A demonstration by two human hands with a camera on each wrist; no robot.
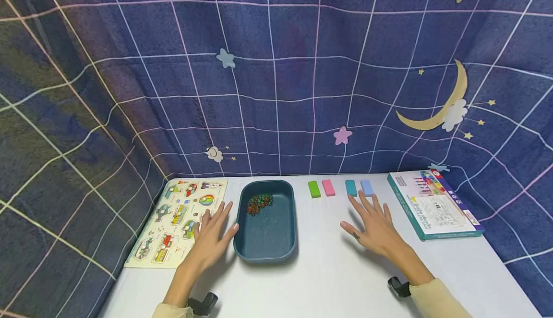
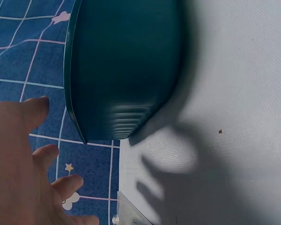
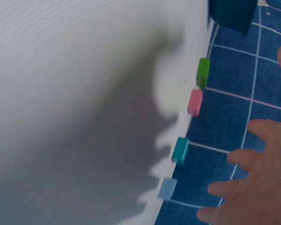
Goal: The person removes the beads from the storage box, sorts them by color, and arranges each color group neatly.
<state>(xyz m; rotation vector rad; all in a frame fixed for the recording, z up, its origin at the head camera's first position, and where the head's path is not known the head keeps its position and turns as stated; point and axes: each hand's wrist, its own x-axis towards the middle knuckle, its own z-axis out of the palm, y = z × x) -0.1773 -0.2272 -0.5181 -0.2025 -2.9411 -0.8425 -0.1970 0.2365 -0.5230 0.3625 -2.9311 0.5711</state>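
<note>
A dark teal tray (image 1: 268,241) sits on the white table (image 1: 328,279) and holds a small heap of coloured beads (image 1: 259,203) at its far end. My left hand (image 1: 211,234) lies spread and flat just left of the tray (image 2: 126,65), holding nothing; its fingers (image 2: 42,157) show in the left wrist view. My right hand (image 1: 373,224) hovers with straight, spread fingers (image 3: 253,164) just short of the teal block (image 1: 351,188) and the light blue block (image 1: 366,187). A green block (image 1: 314,189) and a pink block (image 1: 328,187) lie further left.
A wooden peg puzzle board (image 1: 174,222) with vehicle pictures lies at the table's left edge, partly under my left hand. A boxed set (image 1: 434,203) lies at the right. A dark blue starry cloth (image 1: 276,78) hangs behind and around the table.
</note>
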